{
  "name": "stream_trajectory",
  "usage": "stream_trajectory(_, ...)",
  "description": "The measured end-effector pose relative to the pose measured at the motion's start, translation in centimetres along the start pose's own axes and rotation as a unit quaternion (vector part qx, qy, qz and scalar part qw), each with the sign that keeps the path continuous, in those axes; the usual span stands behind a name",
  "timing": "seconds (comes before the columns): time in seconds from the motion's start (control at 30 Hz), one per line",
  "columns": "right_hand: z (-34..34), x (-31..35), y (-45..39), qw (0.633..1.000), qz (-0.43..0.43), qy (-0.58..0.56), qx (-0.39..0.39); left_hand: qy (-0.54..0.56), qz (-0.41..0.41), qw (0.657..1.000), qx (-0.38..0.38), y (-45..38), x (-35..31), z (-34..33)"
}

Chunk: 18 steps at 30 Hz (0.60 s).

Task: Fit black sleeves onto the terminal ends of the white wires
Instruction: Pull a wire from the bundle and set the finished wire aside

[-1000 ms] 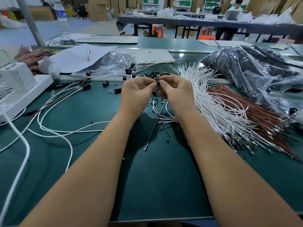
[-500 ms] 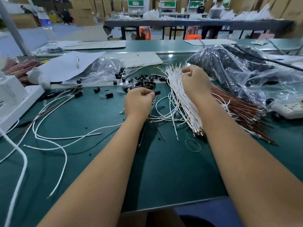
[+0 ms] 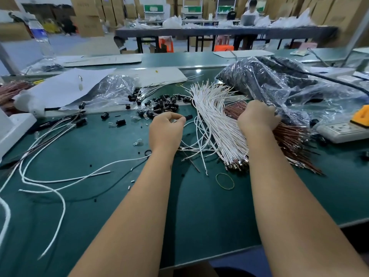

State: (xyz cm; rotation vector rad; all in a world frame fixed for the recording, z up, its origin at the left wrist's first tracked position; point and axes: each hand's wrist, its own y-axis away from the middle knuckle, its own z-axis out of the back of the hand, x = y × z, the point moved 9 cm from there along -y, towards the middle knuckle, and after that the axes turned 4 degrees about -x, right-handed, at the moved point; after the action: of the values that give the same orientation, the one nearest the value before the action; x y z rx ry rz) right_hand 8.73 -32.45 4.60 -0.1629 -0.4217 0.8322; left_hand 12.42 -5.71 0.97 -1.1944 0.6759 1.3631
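The left hand [image 3: 166, 127] pinches a sleeved wire end [image 3: 188, 117]; the right hand [image 3: 257, 117] clutches brown wires [image 3: 289, 136]. Most white wires [image 3: 217, 124] look unsleeved.

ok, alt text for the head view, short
A person's left hand pinches a black sleeve on a white wire while the right hand rests on the brown wire bundle, beside a fanned white wire bundle on a green bench.

My right hand [image 3: 257, 118] hides its own fingers, so I can't tell what they grip. The power strip [image 3: 343, 130] is cut off at the frame's right edge.
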Motion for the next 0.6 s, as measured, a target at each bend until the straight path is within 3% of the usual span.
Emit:
stream_trajectory(0.3,1.9,-0.4,0.0,0.998,0.008,-0.022,-0.059,0.02,0.013,0.999,0.039,-0.1,-0.2,-0.4)
stream_trajectory(0.43,2.4,-0.2,0.1,0.997,0.022,-0.047,-0.063,0.116,0.035,0.99,0.073,-0.5,-0.7,1.0)
stream_trajectory(0.6,4.9,1.9,0.8,0.979,0.09,-0.144,-0.114,0.158,0.013,0.987,0.003,-1.7,-1.1,5.4)
